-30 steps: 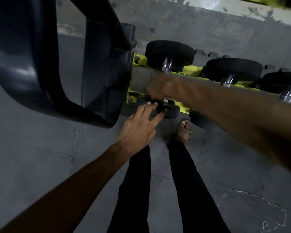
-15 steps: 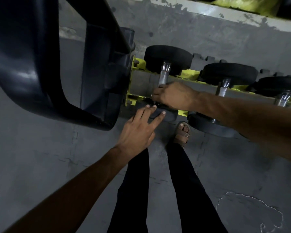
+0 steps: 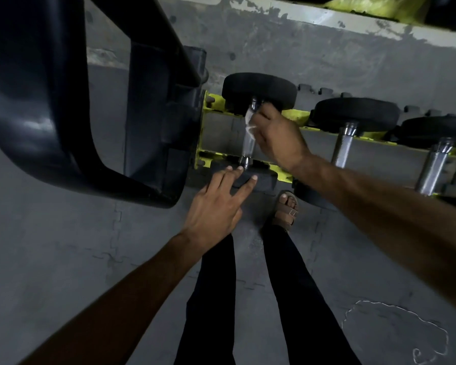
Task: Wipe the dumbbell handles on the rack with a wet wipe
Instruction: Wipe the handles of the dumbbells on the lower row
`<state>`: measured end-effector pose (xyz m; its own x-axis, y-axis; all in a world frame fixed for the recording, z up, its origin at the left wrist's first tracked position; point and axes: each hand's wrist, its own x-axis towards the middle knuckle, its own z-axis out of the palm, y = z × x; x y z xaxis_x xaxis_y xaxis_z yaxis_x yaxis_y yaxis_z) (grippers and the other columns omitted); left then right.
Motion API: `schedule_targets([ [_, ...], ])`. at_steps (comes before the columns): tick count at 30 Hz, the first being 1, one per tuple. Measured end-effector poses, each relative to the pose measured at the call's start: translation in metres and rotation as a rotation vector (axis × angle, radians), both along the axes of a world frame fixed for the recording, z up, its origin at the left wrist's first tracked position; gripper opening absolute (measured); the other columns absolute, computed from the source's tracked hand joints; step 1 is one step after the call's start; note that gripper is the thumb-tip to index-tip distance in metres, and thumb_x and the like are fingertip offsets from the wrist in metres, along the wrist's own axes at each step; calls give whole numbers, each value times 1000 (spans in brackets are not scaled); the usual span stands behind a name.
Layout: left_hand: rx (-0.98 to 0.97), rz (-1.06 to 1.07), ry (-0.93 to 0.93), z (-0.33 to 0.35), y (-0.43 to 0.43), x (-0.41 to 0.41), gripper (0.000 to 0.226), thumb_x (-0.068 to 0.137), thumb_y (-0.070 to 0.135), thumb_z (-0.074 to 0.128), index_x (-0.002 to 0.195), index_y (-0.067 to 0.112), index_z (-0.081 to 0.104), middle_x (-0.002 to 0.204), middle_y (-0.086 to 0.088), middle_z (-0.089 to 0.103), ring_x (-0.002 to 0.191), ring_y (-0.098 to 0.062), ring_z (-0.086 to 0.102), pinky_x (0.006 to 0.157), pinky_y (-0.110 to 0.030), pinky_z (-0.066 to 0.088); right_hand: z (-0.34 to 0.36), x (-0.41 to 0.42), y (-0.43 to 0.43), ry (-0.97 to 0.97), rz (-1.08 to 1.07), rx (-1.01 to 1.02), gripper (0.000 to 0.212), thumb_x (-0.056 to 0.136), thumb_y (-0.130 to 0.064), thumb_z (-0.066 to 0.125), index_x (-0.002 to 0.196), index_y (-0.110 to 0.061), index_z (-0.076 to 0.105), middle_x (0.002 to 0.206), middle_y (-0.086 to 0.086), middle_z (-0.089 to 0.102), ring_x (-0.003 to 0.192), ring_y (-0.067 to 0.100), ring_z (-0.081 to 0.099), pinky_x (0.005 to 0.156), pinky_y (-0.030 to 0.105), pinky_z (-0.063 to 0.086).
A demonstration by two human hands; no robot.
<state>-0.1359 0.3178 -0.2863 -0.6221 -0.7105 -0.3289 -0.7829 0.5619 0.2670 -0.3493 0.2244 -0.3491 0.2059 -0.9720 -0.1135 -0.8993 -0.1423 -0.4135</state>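
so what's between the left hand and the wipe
Head view: only the bare lower dumbbell handle, from the left hand on the weight head to the wet wipe the right hand holds.

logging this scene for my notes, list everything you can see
dumbbells: three, black heads, chrome handles, on the rack
rack: one, yellow, along the wall
wet wipe: one, white, on the leftmost handle
machine frame: one, black, upper left
floor mats: grey, underfoot
scribble: one, white, on the floor at lower right
sandal: one, brown, by the rack
legs: two, black trousers, bottom centre
left grip: fingertips on the leftmost dumbbell's near head
right grip: holds the wet wipe against the leftmost handle
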Motion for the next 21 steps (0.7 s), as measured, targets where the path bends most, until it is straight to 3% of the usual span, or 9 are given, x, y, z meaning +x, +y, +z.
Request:
schedule_targets([
  [2, -5, 6, 11, -1, 1, 1, 73, 87, 21, 66, 156, 25, 44, 155, -12, 44, 141, -30, 42, 93, -41, 58, 5, 17, 13, -345, -391, 45, 17, 97, -14, 59, 112, -7, 64, 115, 12, 59, 96, 22, 61, 79, 35, 52],
  [4, -12, 14, 20, -2, 1, 1, 72, 86, 21, 64, 156, 26, 45, 155, -12, 45, 141, -30, 42, 95, -40, 57, 2, 33, 13, -662, -833, 61, 13, 94, -15, 66, 106, -11, 66, 107, 3, 66, 91, 10, 64, 81, 26, 54],
  [6, -22, 15, 24, -3, 2, 1, 73, 86, 21, 65, 156, 26, 45, 155, -12, 45, 141, -30, 42, 96, -39, 57, -5, 38, -3, -922, -1166, 223, 5, 93, -17, 66, 98, -16, 69, 97, -1, 71, 84, 10, 66, 81, 29, 58],
  [8, -25, 16, 36, -5, 3, 2, 73, 86, 20, 65, 156, 25, 45, 155, -12, 45, 141, -30, 41, 97, -39, 56, -11, 38, -23, -1280, -1356, 442, 13, 98, -18, 57, 94, -15, 69, 100, 10, 75, 84, 24, 68, 79, 39, 56],
  [9, -24, 16, 37, -6, 4, 2, 74, 85, 20, 67, 155, 26, 45, 155, -12, 45, 141, -30, 41, 97, -39, 56, -14, 36, -31, -1496, -1382, 547, 22, 101, -20, 48, 103, -12, 68, 110, 16, 74, 89, 28, 69, 80, 40, 55],
  [11, -28, 18, 32, -8, 4, 2, 77, 84, 22, 73, 155, 26, 45, 154, -12, 46, 141, -29, 40, 97, -39, 56, -14, 32, -41, -1737, -1350, 686, 39, 105, -28, 32, 121, -10, 62, 122, 18, 70, 103, 29, 68, 84, 40, 54],
  [15, -34, 8, 12, -7, 4, 2, 77, 85, 24, 72, 156, 27, 43, 155, -12, 44, 141, -29, 39, 98, -39, 56, -15, 30, -33, -1809, -1317, 729, 40, 105, -27, 31, 115, -8, 64, 102, 13, 75, 93, 24, 70, 87, 41, 52],
  [18, -28, 13, 10, -6, 4, 1, 76, 85, 23, 69, 156, 27, 43, 156, -12, 43, 142, -29, 39, 100, -40, 55, -15, 36, -29, -1722, -1378, 628, 33, 106, -21, 37, 115, -5, 65, 98, 12, 74, 79, 20, 69, 85, 35, 53],
  [21, -13, 8, 6, -7, 4, 3, 76, 86, 23, 69, 157, 27, 41, 157, -12, 42, 143, -29, 38, 100, -41, 55, -16, 36, -34, -1794, -1401, 624, 37, 105, -25, 34, 121, -7, 61, 117, 18, 70, 85, 23, 68, 82, 36, 52],
])
